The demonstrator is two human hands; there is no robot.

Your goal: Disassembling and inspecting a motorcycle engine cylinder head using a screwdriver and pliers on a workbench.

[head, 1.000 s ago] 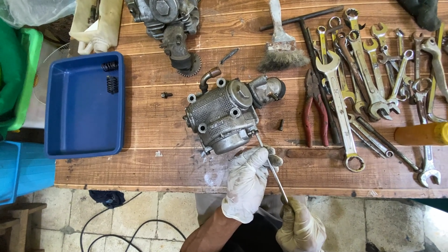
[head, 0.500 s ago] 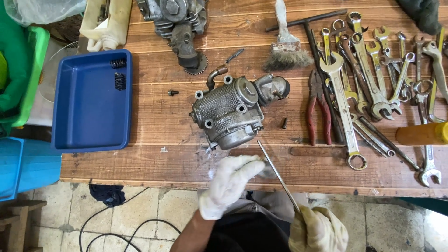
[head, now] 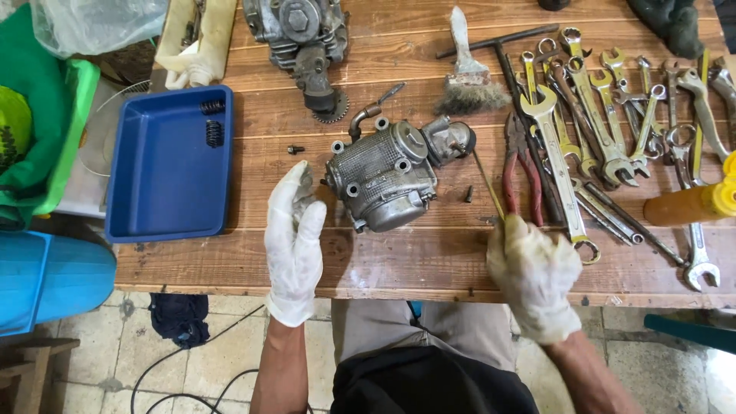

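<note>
Head view, right hand (head: pixel 534 272) fingers closed on thin rod (head: pixel 487 184), grip hidden by glove, left hand (head: pixel 294 238) fingers open beside carburetor (head: pixel 383 180)

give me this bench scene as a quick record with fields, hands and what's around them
left hand: gloved, open, flat beside the engine part, holding nothing
right hand: gloved, grip closed on a thin screwdriver
screwdriver tip: at the grey metal engine part
left of it: blue tray with springs
right of it: red-handled pliers, row of wrenches
behind: brush
surface: wooden bench
</note>
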